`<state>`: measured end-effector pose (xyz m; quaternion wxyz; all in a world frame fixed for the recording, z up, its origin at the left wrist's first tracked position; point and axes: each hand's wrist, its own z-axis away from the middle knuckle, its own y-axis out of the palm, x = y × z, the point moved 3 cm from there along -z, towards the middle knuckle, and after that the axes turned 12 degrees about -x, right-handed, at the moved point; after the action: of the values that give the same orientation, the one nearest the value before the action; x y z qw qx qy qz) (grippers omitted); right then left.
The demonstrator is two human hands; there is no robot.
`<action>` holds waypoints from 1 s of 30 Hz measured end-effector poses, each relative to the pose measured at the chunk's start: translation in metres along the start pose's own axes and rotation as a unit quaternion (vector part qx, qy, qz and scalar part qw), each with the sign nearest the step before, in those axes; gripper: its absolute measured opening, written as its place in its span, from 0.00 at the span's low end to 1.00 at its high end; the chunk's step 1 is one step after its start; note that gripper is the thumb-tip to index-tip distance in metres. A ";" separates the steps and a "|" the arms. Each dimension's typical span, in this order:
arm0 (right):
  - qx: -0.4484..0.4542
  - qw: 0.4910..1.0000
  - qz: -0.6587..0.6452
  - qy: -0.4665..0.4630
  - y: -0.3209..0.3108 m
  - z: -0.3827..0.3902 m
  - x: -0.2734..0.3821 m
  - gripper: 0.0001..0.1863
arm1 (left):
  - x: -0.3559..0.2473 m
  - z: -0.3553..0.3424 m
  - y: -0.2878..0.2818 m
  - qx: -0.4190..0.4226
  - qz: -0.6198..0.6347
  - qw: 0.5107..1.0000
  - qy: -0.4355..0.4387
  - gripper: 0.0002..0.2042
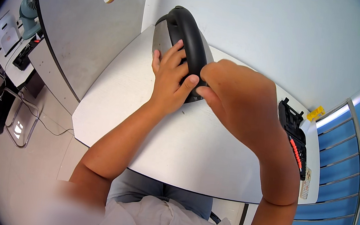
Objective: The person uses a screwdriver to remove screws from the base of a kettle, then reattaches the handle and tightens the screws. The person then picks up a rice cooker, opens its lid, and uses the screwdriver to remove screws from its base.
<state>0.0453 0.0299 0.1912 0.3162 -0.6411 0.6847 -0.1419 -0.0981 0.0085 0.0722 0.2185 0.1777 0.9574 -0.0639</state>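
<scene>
An electric iron (pixel 189 38), with a black arched handle and silver-grey body, rests tilted on the white table (pixel 185 145). My left hand (pixel 170 81) grips its left side, fingers spread over the body and under the handle. My right hand (pixel 236 101) is closed in a curl against the right side of the handle near its lower end; what the fingers hold there is hidden.
At the right edge lie a black tool case (pixel 289 113), an orange-red tool (pixel 295 152), a yellow object (pixel 315 113) and a pale keypad-like object (pixel 305 183). A grey partition (pixel 77 30) stands left; a metal railing (pixel 356 158) stands right.
</scene>
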 end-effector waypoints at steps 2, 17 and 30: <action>0.015 1.000 0.026 0.006 0.002 0.002 0.004 0.08 | -0.002 -0.002 -0.001 0.006 0.006 1.000 -0.012 0.23; -0.009 0.997 -0.073 0.016 0.001 -0.002 -0.003 0.11 | 0.000 0.000 0.000 0.018 -0.001 1.000 -0.009 0.24; 0.080 0.972 -0.201 0.092 -0.004 0.005 -0.003 0.17 | 0.002 -0.001 0.000 0.016 -0.015 1.000 -0.010 0.24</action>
<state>0.0520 0.0336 0.1907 0.2674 -0.7227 0.5540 -0.3150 -0.1000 0.0089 0.0724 0.2244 0.1658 0.9566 -0.0840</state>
